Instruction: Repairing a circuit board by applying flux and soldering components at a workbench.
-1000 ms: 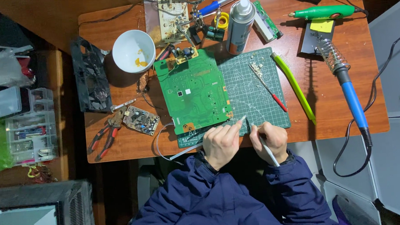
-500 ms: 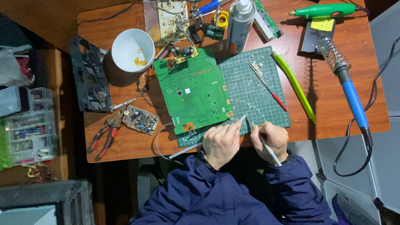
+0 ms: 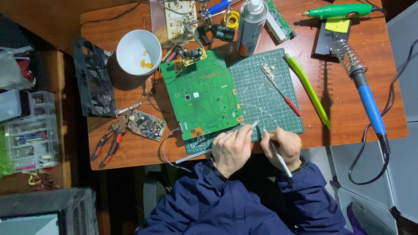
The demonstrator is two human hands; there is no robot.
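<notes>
My right hand (image 3: pixel 281 148) pinches a slim grey pen-shaped tool (image 3: pixel 277 153), its long axis toward 11 o'clock, while my left hand (image 3: pixel 231 149), nearer, grips a small metal-tipped piece (image 3: pixel 254 125).

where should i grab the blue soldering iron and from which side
Grip the soldering iron on its blue handle, probably coming from above on the table's right side. The handle lies exposed and slanted on the wood, while the tip end sits inside the coiled stand and the cord trails off the lower end.

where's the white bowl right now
In the head view the white bowl sits on the wooden table's upper left, just left of the large green circuit board and right of the black fan.
</notes>
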